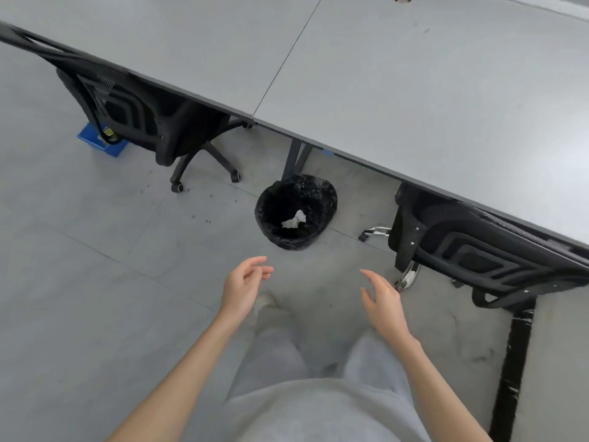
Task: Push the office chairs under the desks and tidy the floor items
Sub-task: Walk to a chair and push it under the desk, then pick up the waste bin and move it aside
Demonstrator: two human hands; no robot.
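Two black office chairs stand at the grey desks (398, 90). The left chair (134, 116) has its seat under the desk edge, its wheeled base showing. The right chair (471, 250) is also tucked against the desk, its chrome base partly visible. Between them on the floor stands a waste bin (296, 212) lined with a black bag, a crumpled white paper (294, 220) inside. My left hand (243, 285) and my right hand (382, 301) hang in front of me above the floor, just short of the bin. Both have relaxed fingers and hold nothing.
A blue tray (102, 141) with a black cable sits on the floor behind the left chair. A desk leg (294, 161) stands right behind the bin. A black taped strip (513, 371) runs along the floor at right. My legs and a shoe (266, 301) are below.
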